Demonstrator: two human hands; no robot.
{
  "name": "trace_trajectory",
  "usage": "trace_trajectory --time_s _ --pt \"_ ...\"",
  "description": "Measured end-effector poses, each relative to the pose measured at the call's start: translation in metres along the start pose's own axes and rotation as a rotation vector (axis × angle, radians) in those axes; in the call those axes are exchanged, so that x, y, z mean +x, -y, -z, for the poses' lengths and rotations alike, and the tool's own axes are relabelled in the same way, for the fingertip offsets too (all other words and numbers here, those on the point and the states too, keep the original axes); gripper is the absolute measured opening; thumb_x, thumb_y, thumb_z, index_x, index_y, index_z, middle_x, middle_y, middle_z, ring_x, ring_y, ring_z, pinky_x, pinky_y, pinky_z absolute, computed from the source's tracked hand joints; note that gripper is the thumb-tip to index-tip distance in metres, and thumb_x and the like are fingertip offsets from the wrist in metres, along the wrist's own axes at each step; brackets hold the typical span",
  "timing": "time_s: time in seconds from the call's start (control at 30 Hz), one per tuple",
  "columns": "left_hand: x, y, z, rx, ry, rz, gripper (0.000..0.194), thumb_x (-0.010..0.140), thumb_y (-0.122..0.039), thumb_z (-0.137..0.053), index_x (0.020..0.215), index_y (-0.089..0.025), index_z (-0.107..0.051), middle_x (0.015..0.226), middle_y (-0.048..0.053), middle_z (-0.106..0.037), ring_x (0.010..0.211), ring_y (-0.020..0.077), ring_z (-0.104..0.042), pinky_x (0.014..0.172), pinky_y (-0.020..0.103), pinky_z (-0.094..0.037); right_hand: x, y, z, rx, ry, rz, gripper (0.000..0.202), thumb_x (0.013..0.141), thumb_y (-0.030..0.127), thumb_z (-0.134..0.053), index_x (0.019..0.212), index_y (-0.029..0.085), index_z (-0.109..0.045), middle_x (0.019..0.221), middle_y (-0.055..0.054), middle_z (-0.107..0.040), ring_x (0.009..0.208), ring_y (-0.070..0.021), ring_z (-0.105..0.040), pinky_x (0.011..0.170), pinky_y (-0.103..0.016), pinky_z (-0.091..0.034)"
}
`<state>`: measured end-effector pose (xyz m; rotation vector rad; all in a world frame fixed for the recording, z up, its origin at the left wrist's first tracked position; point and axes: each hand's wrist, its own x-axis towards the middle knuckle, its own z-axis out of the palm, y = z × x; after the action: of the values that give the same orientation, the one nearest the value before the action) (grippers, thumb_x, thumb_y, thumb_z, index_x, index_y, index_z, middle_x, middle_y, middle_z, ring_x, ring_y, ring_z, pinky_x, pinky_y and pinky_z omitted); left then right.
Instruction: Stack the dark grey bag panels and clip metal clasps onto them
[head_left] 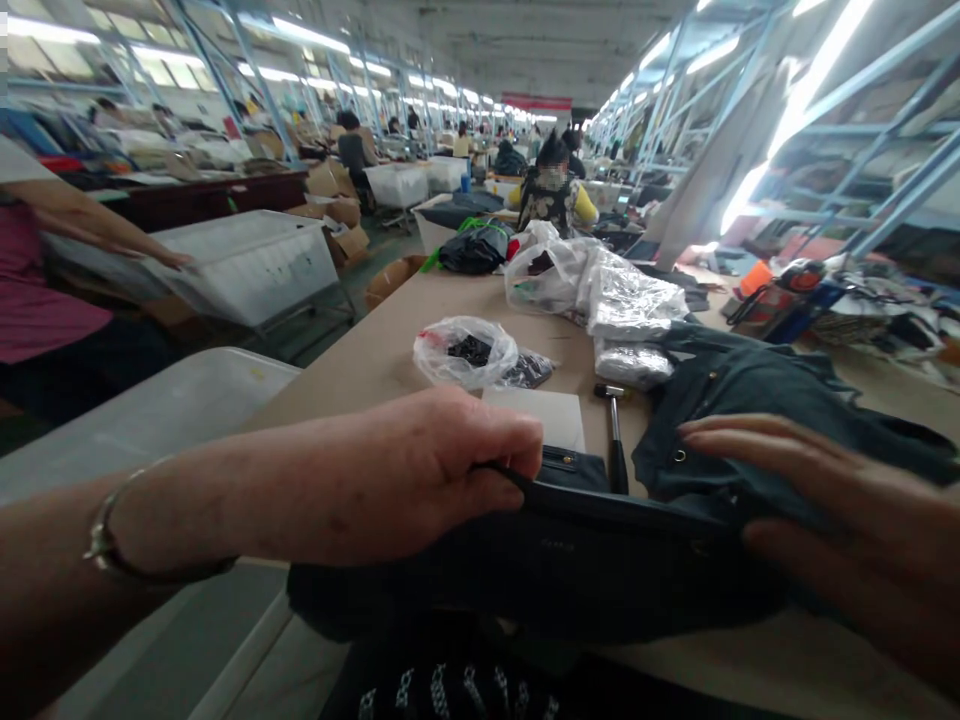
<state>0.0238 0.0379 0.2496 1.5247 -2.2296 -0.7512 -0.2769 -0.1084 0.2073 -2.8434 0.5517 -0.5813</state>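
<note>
My left hand (457, 460) is closed on the top edge of a dark fabric bag (570, 575), with thumb and fingers pinching it. A small pale logo shows on the bag's side, and its lower part is in shadow. My right hand (840, 510), slightly blurred, has fingers stretched out and thumb apart near the bag's right end. Behind the bag lie a hammer (615, 430) with a black handle, a white board (536, 412) and a dark piece with a zipper (566, 468). More dark fabric (750, 400) with metal eyelets is heaped beside my right hand.
On the table (360, 370) are an open plastic bag (465, 355) of small black parts and clear-wrapped stacks (630, 300). White bins (247, 265) stand at the left, near a person in a pink garment (52, 280). Another person (551, 190) sits beyond the table.
</note>
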Motion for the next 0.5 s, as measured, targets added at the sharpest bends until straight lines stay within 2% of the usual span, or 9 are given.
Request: trace_trajectory --time_s 0.07,0.13,0.2,0.3,0.37,0.5 --pt "-0.001 0.004 -0.001 -0.041 -0.006 0.03 0.007 0.085 -0.013 -0.05 0.08 -0.016 -0.055 0.068 -0.004 -0.055 0.061 0.0061 -0.046 0.055 0.015 -0.034 0.007 0.039 -0.023 0.042 0.117 0.04 0.046 0.088 0.034 -0.051 0.132 0.034 -0.04 0.123 -0.001 -0.057 0.1 -0.0175 -0.061 0.079 -0.028 -0.054" --pt "-0.003 0.011 -0.002 -0.084 0.022 0.058 0.008 0.085 -0.015 -0.05 0.079 -0.016 -0.056 0.068 -0.004 -0.054 0.06 0.0063 -0.046 0.055 0.015 -0.034 0.006 0.052 -0.04 0.075 0.177 0.019 0.041 0.089 0.029 -0.049 0.129 0.034 -0.041 0.113 0.001 -0.063 0.094 -0.0144 -0.063 0.077 -0.025 -0.054" --pt "-0.006 0.019 -0.004 -0.132 0.066 0.088 0.01 0.086 -0.016 -0.049 0.078 -0.015 -0.055 0.068 -0.004 -0.053 0.061 0.0066 -0.045 0.055 0.016 -0.035 -0.003 0.041 -0.049 0.146 0.24 -0.042 0.028 0.092 0.028 -0.044 0.119 0.034 -0.049 0.099 0.003 -0.067 0.083 -0.0118 -0.065 0.071 -0.02 -0.054" --pt "-0.012 0.034 -0.012 -0.198 0.078 0.168 0.009 0.085 -0.018 -0.049 0.079 -0.015 -0.056 0.071 -0.003 -0.053 0.064 0.0079 -0.045 0.058 0.016 -0.036 -0.017 0.008 -0.052 0.304 0.357 -0.168 0.019 0.094 0.03 -0.04 0.103 0.031 -0.057 0.085 0.004 -0.067 0.072 -0.0091 -0.064 0.061 -0.015 -0.051" --pt "-0.015 0.042 -0.018 -0.228 0.067 0.228 0.011 0.085 -0.022 -0.049 0.081 -0.015 -0.056 0.072 -0.002 -0.053 0.065 0.0092 -0.046 0.058 0.018 -0.037 -0.024 -0.009 -0.055 0.359 0.332 -0.271 0.018 0.094 0.034 -0.042 0.102 0.031 -0.058 0.083 0.004 -0.066 0.07 -0.0091 -0.064 0.06 -0.014 -0.05" --pt "-0.013 0.054 -0.028 -0.265 0.093 0.277 0.014 0.085 -0.026 -0.049 0.08 -0.015 -0.056 0.07 -0.001 -0.05 0.064 0.0102 -0.044 0.057 0.019 -0.036 -0.027 -0.014 -0.071 0.434 0.09 -0.434 0.032 0.095 0.04 -0.038 0.124 0.031 -0.046 0.099 0.0 -0.066 0.087 -0.0123 -0.065 0.073 -0.019 -0.053"
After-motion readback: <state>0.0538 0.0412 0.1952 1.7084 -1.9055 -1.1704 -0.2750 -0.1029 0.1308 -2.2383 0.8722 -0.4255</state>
